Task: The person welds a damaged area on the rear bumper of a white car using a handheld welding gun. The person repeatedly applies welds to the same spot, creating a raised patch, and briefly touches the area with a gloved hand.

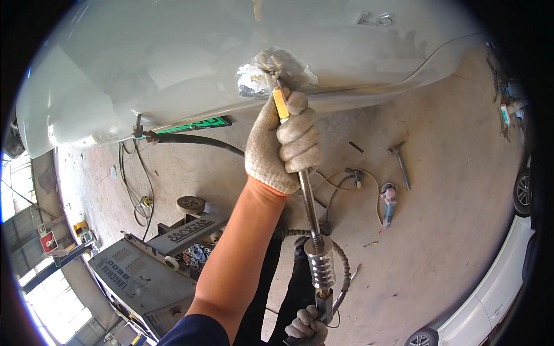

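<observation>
Wearing a knitted work glove, my left hand (pixel 285 142) grips the front of a spot-welding slide hammer's steel shaft (pixel 308 199), just behind its yellow hexagonal tip holder (pixel 280 103). The thin tip points at a rough, bare-metal patch (pixel 259 71) on a pale car body panel (pixel 181 56); contact is hard to tell. A ribbed sliding weight (pixel 321 268) sits low on the shaft. At the bottom, my gloved right hand (pixel 307 324) holds the rear handle (pixel 323 302), from which a cable runs. A metal clamp (pixel 137 127) with a thick black cable (pixel 194 140) is at the panel's lower edge.
On the concrete floor (pixel 446 186) to the right lie a hammer (pixel 401 166), an angle grinder (pixel 388 203) and a looped cord (pixel 372 175). A grey wheeled dent-repair welder (pixel 143 272) stands lower left, beside cables. A white car (pixel 493 294) is at the right edge.
</observation>
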A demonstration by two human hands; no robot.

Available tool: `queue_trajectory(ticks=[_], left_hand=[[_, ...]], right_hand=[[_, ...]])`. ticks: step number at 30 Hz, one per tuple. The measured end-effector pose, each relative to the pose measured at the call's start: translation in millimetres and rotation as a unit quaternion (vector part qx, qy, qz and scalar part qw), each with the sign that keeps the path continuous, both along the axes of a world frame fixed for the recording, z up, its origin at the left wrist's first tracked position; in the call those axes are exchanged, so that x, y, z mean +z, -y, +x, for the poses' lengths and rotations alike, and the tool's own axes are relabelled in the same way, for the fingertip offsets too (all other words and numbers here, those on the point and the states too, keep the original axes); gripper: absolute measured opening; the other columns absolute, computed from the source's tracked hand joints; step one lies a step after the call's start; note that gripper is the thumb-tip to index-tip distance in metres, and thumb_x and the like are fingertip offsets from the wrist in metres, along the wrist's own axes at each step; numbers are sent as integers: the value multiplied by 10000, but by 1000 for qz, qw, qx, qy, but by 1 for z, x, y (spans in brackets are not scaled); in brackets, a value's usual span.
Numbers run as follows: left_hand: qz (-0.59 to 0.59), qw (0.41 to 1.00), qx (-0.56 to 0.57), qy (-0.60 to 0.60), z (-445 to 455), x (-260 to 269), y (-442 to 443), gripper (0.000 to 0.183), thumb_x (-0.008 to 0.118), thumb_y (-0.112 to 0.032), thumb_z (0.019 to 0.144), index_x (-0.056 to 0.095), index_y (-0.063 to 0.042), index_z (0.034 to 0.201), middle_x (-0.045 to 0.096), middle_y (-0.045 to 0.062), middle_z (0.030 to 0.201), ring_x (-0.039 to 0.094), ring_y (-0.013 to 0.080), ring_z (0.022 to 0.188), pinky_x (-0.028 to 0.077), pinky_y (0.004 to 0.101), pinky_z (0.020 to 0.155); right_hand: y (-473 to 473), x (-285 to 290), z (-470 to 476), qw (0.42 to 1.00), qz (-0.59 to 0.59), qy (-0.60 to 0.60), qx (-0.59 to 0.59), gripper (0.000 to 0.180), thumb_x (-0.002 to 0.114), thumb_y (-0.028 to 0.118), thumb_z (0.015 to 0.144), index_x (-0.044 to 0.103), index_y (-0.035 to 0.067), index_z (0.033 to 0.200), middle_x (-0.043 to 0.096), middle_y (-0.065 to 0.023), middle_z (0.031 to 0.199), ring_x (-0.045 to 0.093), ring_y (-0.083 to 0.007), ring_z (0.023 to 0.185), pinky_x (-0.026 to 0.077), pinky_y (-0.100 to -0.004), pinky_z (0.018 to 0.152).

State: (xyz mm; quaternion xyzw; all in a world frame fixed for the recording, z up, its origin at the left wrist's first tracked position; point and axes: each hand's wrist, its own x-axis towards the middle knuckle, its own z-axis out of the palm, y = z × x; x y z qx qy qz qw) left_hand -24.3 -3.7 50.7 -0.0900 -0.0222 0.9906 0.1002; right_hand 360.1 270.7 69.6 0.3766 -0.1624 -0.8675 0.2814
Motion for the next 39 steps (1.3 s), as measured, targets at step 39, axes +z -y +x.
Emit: queue_trajectory(ticks=[39], left_hand=[[-457, 852, 105, 232, 10, 42, -10, 493, 457, -543, 1156, 638, -106, 1293, 581, -6, 730, 416, 101, 541, 310, 274, 485]], right_hand=[[9, 13, -7, 1000, 9, 3, 5, 274, 644, 72, 1007, 603, 132, 1271, 519, -4, 998, 440, -73, 664, 398, -321, 742]])
